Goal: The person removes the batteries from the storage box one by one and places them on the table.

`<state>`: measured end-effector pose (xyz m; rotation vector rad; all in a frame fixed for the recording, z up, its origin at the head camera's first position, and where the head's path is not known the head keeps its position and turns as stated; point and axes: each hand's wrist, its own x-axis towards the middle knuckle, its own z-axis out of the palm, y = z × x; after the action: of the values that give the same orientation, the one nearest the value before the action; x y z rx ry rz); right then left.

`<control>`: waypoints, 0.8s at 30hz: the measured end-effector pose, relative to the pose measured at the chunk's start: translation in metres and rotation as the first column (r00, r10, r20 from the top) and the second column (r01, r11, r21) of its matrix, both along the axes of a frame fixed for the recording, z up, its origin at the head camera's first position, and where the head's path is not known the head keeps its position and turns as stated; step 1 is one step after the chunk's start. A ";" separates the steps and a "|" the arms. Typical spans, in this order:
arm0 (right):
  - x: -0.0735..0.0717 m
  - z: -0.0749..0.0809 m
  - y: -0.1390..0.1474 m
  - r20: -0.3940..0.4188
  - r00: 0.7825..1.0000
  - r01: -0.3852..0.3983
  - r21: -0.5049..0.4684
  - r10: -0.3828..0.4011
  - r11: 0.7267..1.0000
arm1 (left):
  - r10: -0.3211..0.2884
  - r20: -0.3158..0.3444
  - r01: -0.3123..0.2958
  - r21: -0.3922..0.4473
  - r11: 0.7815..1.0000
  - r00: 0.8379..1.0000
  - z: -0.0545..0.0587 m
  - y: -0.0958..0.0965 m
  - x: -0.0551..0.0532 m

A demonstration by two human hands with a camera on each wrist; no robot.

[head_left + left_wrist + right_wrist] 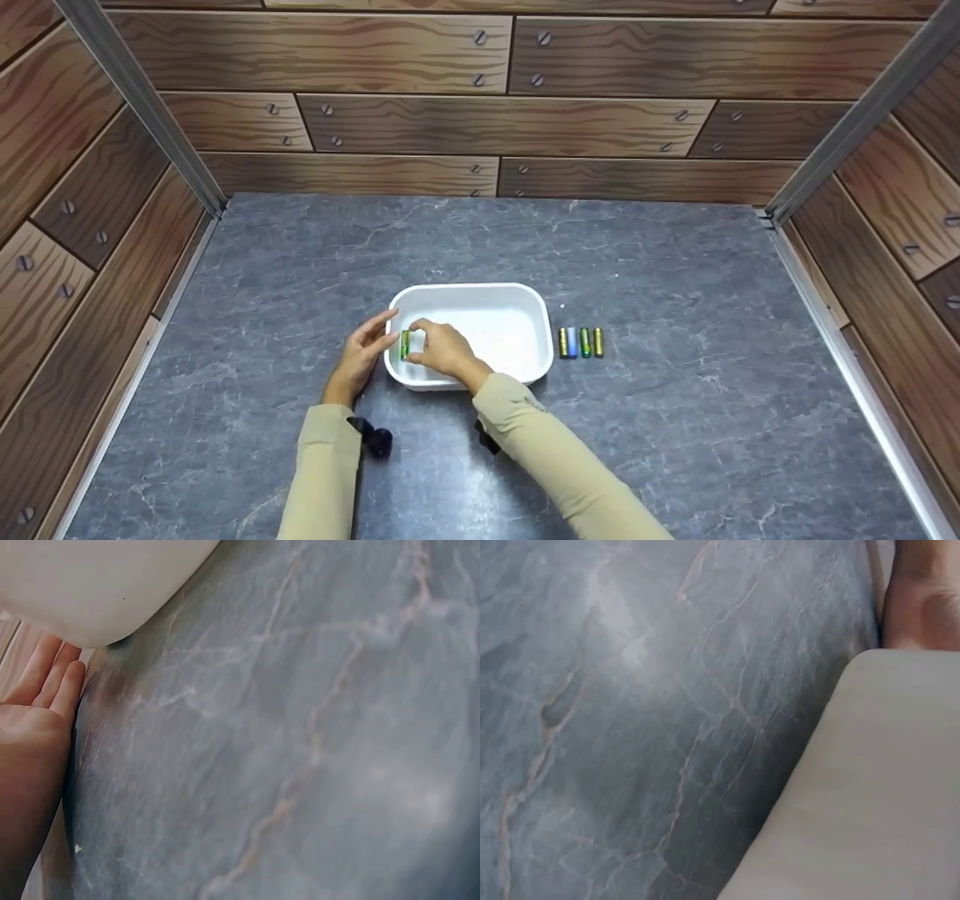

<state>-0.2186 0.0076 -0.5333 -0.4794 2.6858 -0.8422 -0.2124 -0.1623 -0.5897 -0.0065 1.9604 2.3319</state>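
Note:
A white rectangular tub (495,379) stands on the table. My right hand (448,351) reaches over its near wall and pinches a green battery (405,345) between thumb and finger at the tub's left end. At that end's outer side is my left hand (361,352), fingers extended and fingertips right at the rim. The left wrist view shows this hand (37,720) with straight fingers beside the tub wall (97,585). In the right wrist view the tub wall (870,787) fills the lower right, and the battery is out of sight.
Several batteries (585,342) stand in a row just right of the tub, green-gold ones and a blue one. The grey marbled table (675,420) is bounded by wood-plank-patterned walls (405,124) at the back and both sides.

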 end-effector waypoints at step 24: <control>-0.004 -0.008 -0.012 0.035 0.999 -0.013 0.106 0.009 0.994 | 0.002 0.018 -0.002 -0.007 1.000 1.000 0.001 0.000 0.000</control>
<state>-0.2225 -0.0045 -0.5411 -0.4505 2.6776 -0.6932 -0.2123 -0.1619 -0.5882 -0.0298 1.9617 2.3179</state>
